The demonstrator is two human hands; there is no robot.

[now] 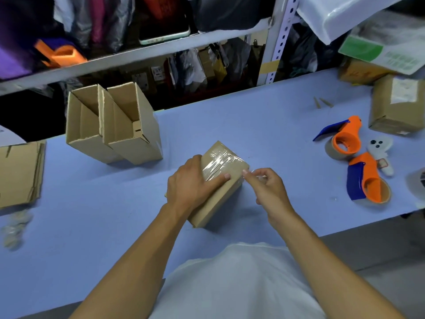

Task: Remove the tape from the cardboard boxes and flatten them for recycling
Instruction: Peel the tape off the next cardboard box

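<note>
Left hand (192, 180) pressed flat, fingers straight, on the sealed box (220, 180). Right hand (264, 183) fingers pinched its clear tape (220, 163). Two open boxes (112, 125) stood empty on the tabletop (253, 125).

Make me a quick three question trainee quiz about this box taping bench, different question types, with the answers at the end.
1. True or false: the left hand rests on the small taped box.
2. How many open empty boxes stand at the back left of the blue table?
3. The right hand pinches: A) clear tape B) a tape dispenser C) flattened cardboard.

Key: 1 true; 2 two; 3 A.
</note>
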